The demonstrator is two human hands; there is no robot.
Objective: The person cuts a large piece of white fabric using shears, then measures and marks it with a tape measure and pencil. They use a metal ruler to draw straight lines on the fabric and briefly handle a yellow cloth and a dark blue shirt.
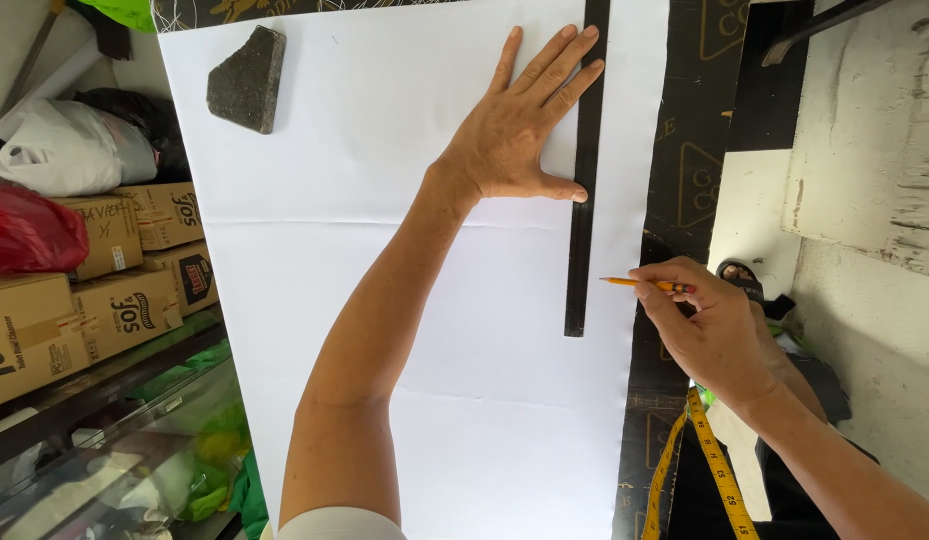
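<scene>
White paper (385, 300) covers most of the dark patterned table (685, 180) below me, stretching from the far edge down past my elbows. On the paper lies a long black ruler (583, 220), running straight away from me near the sheet's right side. My left hand (515, 130) is spread flat, palm down, fingers (555, 60) fanned wide and holding nothing in a grip; it simply presses. The ruler sits under the tips of my outer fingers up top, and my thumb touches its left edge lower down, so the strip runs just along the right side of the hand. My right hand (710, 325) rests over the table's right edge, fingers curled closed around a yellow pencil (645, 284). I pinch it between thumb and forefinger, and its sharpened tip points left, lying just beside the ruler's right edge near the lower end without my being able to tell whether it touches the paper. A grey stone (247, 78) weighs down the sheet's far left corner, well apart from both hands. A yellow tape measure (720, 470) hangs near my right wrist. Cardboard boxes (95, 290) and plastic bags (65, 150) sit stacked to the left of the table.
</scene>
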